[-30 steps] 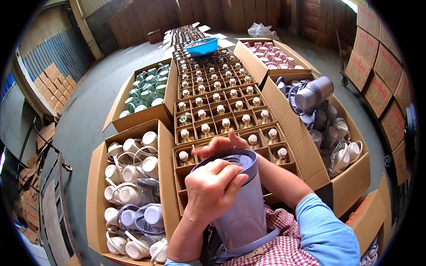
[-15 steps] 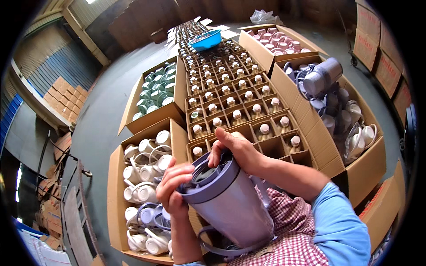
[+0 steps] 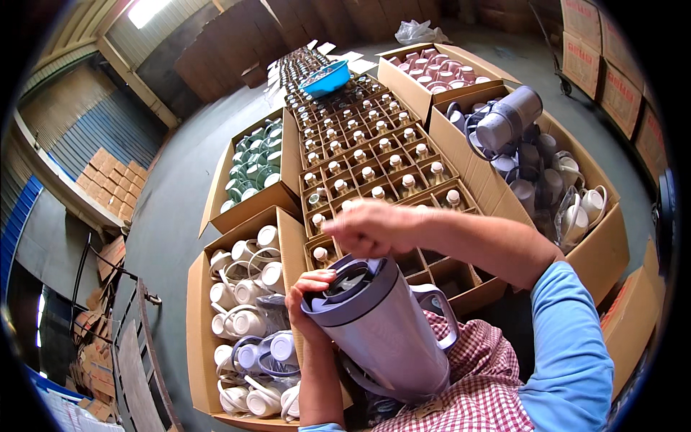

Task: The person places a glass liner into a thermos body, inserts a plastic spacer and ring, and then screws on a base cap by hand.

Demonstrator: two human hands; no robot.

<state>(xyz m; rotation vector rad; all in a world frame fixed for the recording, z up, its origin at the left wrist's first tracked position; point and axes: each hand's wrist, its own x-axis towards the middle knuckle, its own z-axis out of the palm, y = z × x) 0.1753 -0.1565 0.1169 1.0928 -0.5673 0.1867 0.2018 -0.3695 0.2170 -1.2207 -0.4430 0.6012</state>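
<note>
A lavender insulated jug (image 3: 392, 331) leans across my lap, its dark opening (image 3: 349, 277) tilted up and its side handle (image 3: 440, 309) to the right. My left hand (image 3: 311, 302) is closed on the left of the rim, fingers over the edge. Above the mouth, apart from the rim, my right hand (image 3: 378, 229) is smeared by motion, its fingers bent toward the left. I cannot tell if it holds anything. Just beyond it, a divided carton (image 3: 468, 295) holds glass bottles with pale tops, including one bottle (image 3: 322, 253) nearest the jug; several near compartments show no bottle.
Left of the bottle rows stand cartons of white looped-handle parts (image 3: 245, 294) and green parts (image 3: 252, 162). Cartons with lavender parts (image 3: 529, 155) and pink parts (image 3: 439, 68) flank the right. A blue basin (image 3: 327, 79) rests on the far bottles. A metal cart (image 3: 137, 353) stands left.
My right hand has lifted off the jug's mouth and moved outward above it. The jug's side handle now shows on the right. My left hand still grips the rim; the view has shifted slightly.
</note>
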